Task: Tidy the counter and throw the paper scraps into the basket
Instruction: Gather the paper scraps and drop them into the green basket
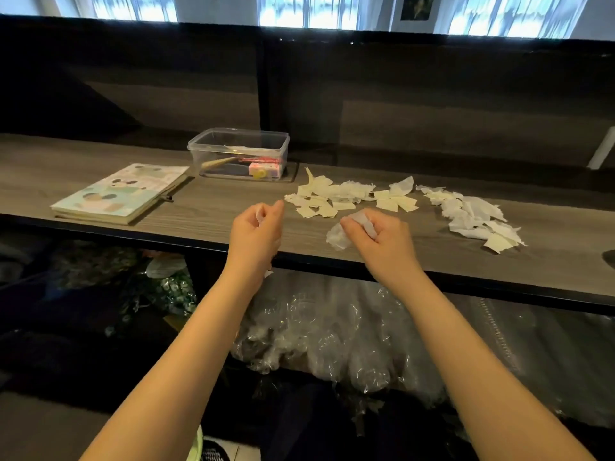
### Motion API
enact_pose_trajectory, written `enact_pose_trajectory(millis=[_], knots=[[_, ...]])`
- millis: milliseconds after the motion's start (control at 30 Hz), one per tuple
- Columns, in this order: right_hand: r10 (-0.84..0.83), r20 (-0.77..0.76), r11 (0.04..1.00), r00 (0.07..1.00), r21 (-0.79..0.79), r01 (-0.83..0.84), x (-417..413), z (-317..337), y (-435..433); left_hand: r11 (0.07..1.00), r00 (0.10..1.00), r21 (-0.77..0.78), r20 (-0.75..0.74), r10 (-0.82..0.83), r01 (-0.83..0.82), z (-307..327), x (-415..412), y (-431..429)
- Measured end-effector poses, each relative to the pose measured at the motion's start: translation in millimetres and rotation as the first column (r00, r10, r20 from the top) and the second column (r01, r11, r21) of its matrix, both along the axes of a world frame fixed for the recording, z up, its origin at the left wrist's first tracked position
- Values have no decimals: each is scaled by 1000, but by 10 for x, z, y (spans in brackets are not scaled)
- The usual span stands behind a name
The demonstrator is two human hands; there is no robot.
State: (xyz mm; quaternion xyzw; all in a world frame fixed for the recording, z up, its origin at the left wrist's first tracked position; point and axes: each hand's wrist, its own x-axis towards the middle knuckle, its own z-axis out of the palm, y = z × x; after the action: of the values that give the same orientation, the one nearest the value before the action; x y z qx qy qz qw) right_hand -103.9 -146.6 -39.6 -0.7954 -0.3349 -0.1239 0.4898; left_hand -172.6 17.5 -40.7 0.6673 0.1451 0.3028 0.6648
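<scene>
- Gathering looks barely begun: most paper scraps (pixel 346 196) lie spread on the surface (pixel 199 207), with a second heap (pixel 472 216) further right, and no basket is in view.
- Left hand (pixel 256 232): fingers curled, pinching a small scrap (pixel 259 217).
- Right hand (pixel 382 237): fingers clenched round a crumpled piece (pixel 336 236) near the front edge.

The grey wood-grain tabletop (pixel 100 151) has a dark front edge. Behind it stands a dark wood-grain back panel (pixel 432 111), divided by one vertical seam (pixel 263 88). Above the panel, a row of windows (pixel 309 11) admits bright bluish daylight. A small dark picture (pixel 416 7) hangs on the wall between two windows. Crumpled clear plastic film (pixel 332 334) lies in shadow below the tabletop.
</scene>
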Motion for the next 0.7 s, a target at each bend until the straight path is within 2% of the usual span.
enact_pose_trajectory(millis=[100,333,500,700], knots=[[88,-7,996,996,2,-88,-221,-128,224,996,996,37,22,81,-81,-134,-325,172],[316,-14,942,949,-112,-316,-842,-643,873,951,955,141,-72,288,-276,-683,-1050,658],[370,-128,888,920,-241,-391,-1109,-1211,1358,921,902,157,-199,383,-357,-1250,-1446,1091],[389,-274,804,880,-365,-469,-1258,-1834,1906,875,777,240,-402,484,-421,-2029,-1800,1552]])
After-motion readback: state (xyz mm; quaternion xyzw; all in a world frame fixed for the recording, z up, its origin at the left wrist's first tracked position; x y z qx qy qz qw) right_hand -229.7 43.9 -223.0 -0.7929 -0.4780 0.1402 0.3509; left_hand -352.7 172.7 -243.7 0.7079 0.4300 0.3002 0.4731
